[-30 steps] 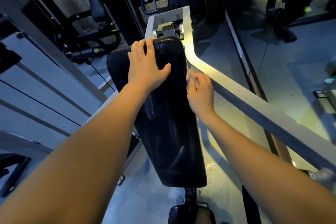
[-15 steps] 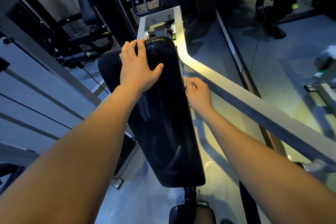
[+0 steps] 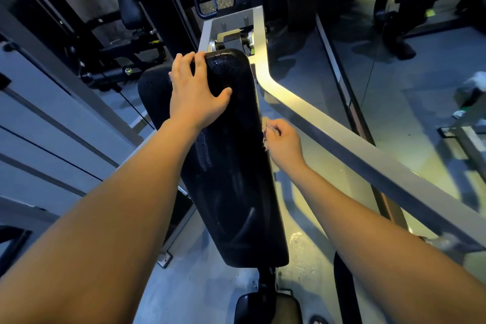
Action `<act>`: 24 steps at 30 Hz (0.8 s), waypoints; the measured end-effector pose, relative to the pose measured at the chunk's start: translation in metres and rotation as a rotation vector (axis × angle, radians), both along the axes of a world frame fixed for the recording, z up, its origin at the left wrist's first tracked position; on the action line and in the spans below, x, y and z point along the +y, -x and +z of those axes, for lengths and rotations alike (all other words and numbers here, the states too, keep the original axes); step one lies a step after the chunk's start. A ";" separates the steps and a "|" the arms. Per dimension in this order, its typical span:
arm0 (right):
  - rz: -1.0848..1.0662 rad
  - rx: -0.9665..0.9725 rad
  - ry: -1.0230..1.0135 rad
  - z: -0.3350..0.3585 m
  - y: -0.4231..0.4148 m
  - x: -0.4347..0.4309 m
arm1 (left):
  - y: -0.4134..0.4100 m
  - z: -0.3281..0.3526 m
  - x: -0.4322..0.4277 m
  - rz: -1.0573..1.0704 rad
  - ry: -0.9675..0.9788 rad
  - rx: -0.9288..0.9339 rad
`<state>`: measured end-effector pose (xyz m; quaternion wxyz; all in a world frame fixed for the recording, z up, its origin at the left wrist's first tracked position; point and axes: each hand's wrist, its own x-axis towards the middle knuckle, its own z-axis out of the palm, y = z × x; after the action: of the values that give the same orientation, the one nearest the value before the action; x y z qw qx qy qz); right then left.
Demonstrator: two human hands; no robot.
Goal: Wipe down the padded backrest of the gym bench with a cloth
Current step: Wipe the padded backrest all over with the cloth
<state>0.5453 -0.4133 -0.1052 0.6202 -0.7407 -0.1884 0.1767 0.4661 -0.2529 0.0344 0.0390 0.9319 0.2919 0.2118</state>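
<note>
The black padded backrest (image 3: pixel 231 179) runs up the middle of the head view, its surface textured and streaked. My left hand (image 3: pixel 196 92) rests flat on its upper left corner, fingers wrapped over the top edge and thumb spread across the pad. My right hand (image 3: pixel 282 139) grips a small pale cloth (image 3: pixel 264 130) and presses it against the pad's right edge, about halfway up. Most of the cloth is hidden inside the fist.
A grey metal frame arm (image 3: pixel 342 139) slants down to the right, close beside my right hand. A black seat pad (image 3: pixel 155 95) lies left of the backrest. Dark gym machines (image 3: pixel 126 29) stand behind, and a mirror wall (image 3: pixel 394 60) is on the right.
My right hand has slid down the pad's right edge toward me with the cloth. My left hand keeps its hold on the top corner.
</note>
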 end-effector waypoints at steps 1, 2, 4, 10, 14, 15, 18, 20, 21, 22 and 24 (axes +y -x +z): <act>0.018 0.007 0.063 -0.009 0.003 -0.004 | 0.000 -0.001 0.000 0.000 -0.002 -0.008; 0.032 0.011 0.118 -0.014 0.003 -0.007 | 0.000 -0.002 0.001 0.000 -0.006 -0.019; 0.019 0.000 0.136 -0.006 -0.005 -0.002 | 0.000 -0.005 0.001 -0.002 -0.016 -0.036; -0.146 -0.063 -0.101 0.039 -0.003 0.025 | 0.002 -0.008 0.005 -0.033 -0.068 -0.074; -0.202 -0.035 0.137 -0.015 0.021 0.016 | 0.003 -0.012 0.008 -0.063 -0.076 -0.116; -0.200 -0.019 0.203 -0.026 0.027 0.013 | 0.004 -0.012 0.009 -0.071 -0.080 -0.124; -0.221 0.046 0.223 -0.025 0.032 0.014 | 0.006 -0.014 0.012 -0.096 -0.101 -0.124; -0.265 0.035 0.136 -0.001 0.026 0.020 | 0.007 -0.014 0.012 -0.099 -0.108 -0.101; -0.282 0.007 0.085 0.013 0.022 0.023 | 0.007 -0.014 0.013 -0.100 -0.108 -0.094; -0.289 -0.026 0.035 0.025 0.019 0.025 | 0.007 -0.014 0.013 -0.101 -0.107 -0.089; -0.264 -0.072 -0.038 0.037 0.017 0.028 | 0.008 -0.012 0.014 -0.096 -0.108 -0.087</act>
<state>0.5279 -0.3851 -0.0685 0.6449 -0.7529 -0.1147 0.0632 0.4582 -0.2391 0.0220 0.0112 0.9354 0.2331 0.2655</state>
